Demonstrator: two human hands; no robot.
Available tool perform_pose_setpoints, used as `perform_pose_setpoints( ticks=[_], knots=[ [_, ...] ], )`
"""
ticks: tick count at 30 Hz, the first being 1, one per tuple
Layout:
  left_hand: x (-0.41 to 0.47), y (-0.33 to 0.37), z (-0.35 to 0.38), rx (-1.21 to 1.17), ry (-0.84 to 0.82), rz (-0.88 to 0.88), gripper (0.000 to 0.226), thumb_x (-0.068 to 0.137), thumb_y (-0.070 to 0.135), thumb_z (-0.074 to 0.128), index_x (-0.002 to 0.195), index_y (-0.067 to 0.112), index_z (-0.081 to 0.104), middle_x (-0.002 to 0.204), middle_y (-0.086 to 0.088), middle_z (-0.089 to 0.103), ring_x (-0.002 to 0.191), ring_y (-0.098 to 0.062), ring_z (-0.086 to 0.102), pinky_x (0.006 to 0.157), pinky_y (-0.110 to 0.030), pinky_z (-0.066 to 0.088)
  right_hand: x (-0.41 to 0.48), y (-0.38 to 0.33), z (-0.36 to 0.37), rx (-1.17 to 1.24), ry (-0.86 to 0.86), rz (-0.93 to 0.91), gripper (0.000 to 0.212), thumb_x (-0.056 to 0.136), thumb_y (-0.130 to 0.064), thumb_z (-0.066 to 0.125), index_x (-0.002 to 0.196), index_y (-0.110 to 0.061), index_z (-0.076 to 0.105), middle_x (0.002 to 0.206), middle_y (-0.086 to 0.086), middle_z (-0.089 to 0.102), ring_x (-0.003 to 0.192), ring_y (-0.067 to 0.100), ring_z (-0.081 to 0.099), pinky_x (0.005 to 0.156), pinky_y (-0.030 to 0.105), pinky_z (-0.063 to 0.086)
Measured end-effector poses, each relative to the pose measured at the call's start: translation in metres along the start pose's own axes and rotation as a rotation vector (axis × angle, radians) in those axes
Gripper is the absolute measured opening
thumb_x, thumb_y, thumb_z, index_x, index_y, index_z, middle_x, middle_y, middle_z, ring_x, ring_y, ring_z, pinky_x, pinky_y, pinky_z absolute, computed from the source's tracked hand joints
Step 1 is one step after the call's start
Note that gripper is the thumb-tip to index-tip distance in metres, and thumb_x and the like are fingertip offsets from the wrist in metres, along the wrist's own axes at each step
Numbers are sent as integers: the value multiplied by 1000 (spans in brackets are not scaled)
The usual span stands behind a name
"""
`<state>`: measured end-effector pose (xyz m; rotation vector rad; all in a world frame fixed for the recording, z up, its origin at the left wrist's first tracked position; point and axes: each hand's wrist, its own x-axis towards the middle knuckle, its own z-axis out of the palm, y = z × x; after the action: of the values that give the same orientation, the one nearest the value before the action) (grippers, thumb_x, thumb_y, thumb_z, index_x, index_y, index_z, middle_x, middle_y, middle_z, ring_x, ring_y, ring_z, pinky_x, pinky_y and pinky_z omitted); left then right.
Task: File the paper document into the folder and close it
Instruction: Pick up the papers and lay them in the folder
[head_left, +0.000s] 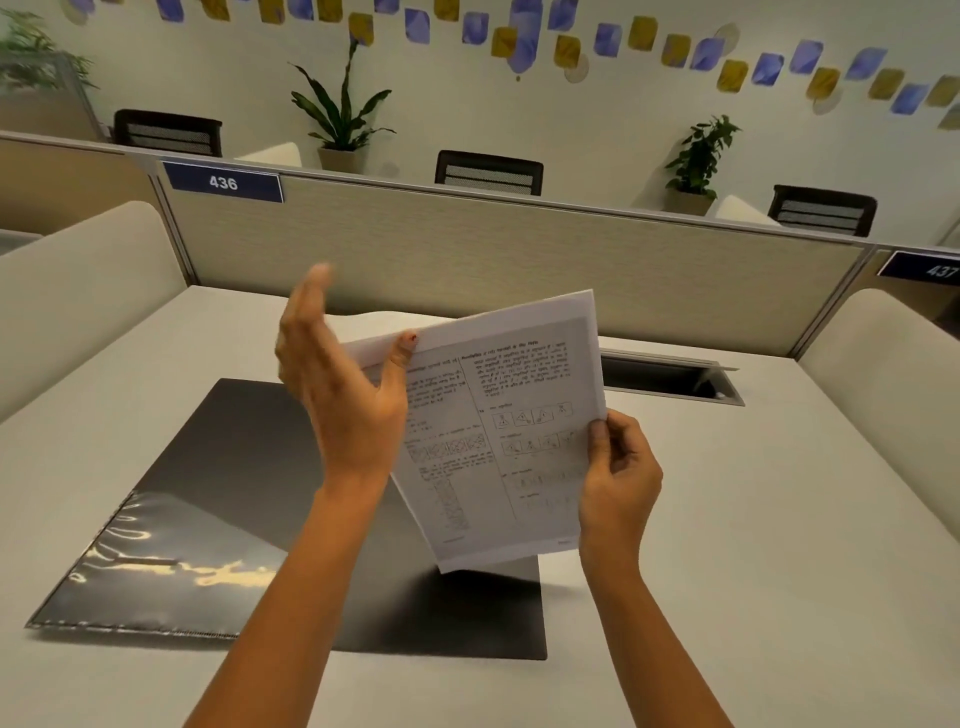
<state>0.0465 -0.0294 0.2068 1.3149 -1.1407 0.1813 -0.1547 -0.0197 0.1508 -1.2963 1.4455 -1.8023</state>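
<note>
Paper document (511, 431) held above the desk (753, 519), tilted, printed face toward the camera; text columns and small diagrams visible on it; upper left corner curled or lifted, more than one sheet apparent there. Right hand (618, 483) gripping the document's right edge, thumb on the front, fingers curled behind; closed on the paper. Left hand (343, 395) raised at the document's upper left corner, thumb tip touching the top edge of the front sheet; remaining fingers spread upward and apart, not wrapped around anything; contact behind the sheet not discernible. Black folder (234, 467) lying open and flat on the desk beneath both forearms, a clear plastic sleeve (156, 566) glinting on its left half; right half plain black, partly under the document's lower corner; document not touching the folder as far as can be judged. Desk surface pale; open cable tray (670, 376) recessed at the back right, beyond the paper. Partition panel (467, 260) behind the desk bearing a blue plate marked 436 (223, 182) at upper left; potted plant (340, 119) and chair backs visible past the partition.
</note>
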Motion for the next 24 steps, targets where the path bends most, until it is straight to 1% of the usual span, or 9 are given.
perform_pose_setpoints(
  ticks=[2, 4, 7, 9, 12, 14, 17, 21, 24],
  knots=[
    [-18, -5, 5, -211, -65, -286, 68, 86, 55, 50, 140, 21, 26, 143, -3, 33, 129, -17, 37, 101, -48, 44, 0, 2, 1, 8, 40, 11, 13, 91, -30, 51, 90, -39, 61, 90, -23, 66, 83, 9, 64, 65, 13, 49],
    [-37, -13, 10, -355, -182, -462, 60, 86, 55, 43, 136, 25, 28, 131, -3, 46, 116, -14, 52, 87, -48, 54, -1, 4, 2, 15, 74, 22, 12, 91, -29, 52, 91, -38, 61, 92, -20, 67, 83, 11, 64, 67, 14, 49],
    [-61, -20, 16, -434, -284, -521, 36, 91, 49, 36, 120, 28, 41, 97, 10, 61, 83, 3, 63, 65, -29, 56, 1, 7, 4, 40, 110, 51, 12, 92, -30, 50, 95, -33, 61, 94, -14, 68, 86, 14, 64, 71, 21, 53],
    [-72, -22, 21, -448, -292, -541, 24, 95, 45, 31, 108, 35, 48, 88, 16, 63, 77, 3, 63, 59, -19, 53, 0, 12, 5, 70, 103, 84, 12, 93, -29, 49, 97, -28, 61, 96, -9, 68, 88, 18, 64, 74, 27, 55],
    [-80, -25, 27, -414, -271, -555, 21, 98, 39, 30, 100, 31, 49, 86, 11, 63, 76, -4, 63, 55, -16, 51, -5, 23, 4, 66, 41, 111, 13, 93, -34, 46, 97, -29, 57, 95, -9, 65, 89, 17, 63, 75, 27, 56],
    [-85, -32, 29, -383, -282, -550, 27, 96, 42, 28, 98, 24, 48, 86, 5, 61, 74, 0, 61, 52, -10, 48, -11, 35, 3, 40, -1, 136, 11, 94, -35, 43, 96, -31, 53, 94, -11, 63, 89, 15, 62, 72, 22, 54],
    [-96, -43, 32, -339, -347, -537, 34, 91, 49, 27, 95, 23, 48, 85, 5, 61, 70, 4, 59, 49, -8, 46, -23, 58, 0, 3, -38, 196, 14, 99, -25, 38, 95, -33, 49, 94, -13, 60, 89, 11, 61, 63, 14, 50],
    [-127, -64, 36, -281, -420, -607, 20, 98, 34, 29, 101, 27, 48, 97, 17, 58, 86, 9, 58, 57, -10, 53, -41, 86, -6, -58, -86, 234, 16, 100, -19, 35, 96, -31, 45, 96, -11, 58, 89, 6, 60, 64, 7, 50],
    [-153, -77, 33, -217, -477, -658, 16, 99, 26, 31, 105, 29, 45, 100, 17, 54, 92, 2, 56, 65, -6, 50, -55, 104, -8, -136, -102, 268, 17, 100, -15, 34, 97, -29, 43, 97, -11, 58, 90, 7, 59, 65, 7, 49]
  ],
)
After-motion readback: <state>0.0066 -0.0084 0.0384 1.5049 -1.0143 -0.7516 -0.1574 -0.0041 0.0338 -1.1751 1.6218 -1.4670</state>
